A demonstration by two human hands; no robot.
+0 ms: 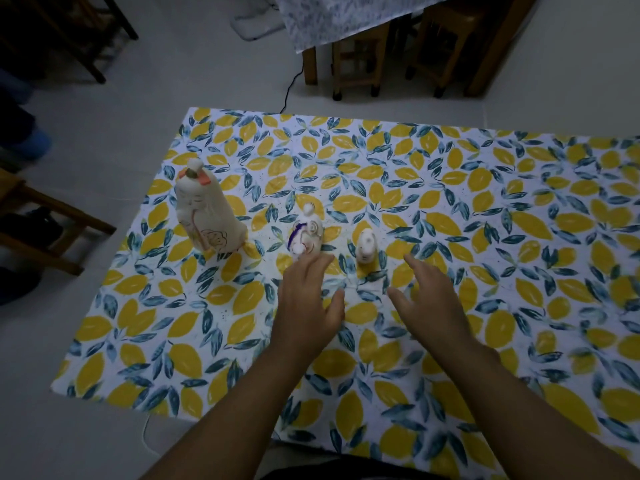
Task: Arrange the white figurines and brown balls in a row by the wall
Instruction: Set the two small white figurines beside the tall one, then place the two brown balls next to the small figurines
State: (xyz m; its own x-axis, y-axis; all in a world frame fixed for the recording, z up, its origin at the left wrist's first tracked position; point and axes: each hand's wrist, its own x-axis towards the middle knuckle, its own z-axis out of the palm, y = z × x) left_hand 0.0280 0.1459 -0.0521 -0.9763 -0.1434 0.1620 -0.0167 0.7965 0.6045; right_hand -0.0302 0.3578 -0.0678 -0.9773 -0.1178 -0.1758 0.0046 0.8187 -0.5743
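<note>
Three white figurines stand in a line on the lemon-print tablecloth. The tall figurine with orange marks is at the left. A medium figurine with purple lines stands in the middle. A small figurine is to its right. My left hand hovers just in front of the medium figurine, fingers apart, fingertips close to its base. My right hand is open too, just right of and in front of the small figurine, holding nothing. No brown balls are in view.
The table's left edge drops to a grey floor. A wooden chair stands at the left. Wooden stools and a cloth-covered table are beyond the far edge, with a black cable on the floor.
</note>
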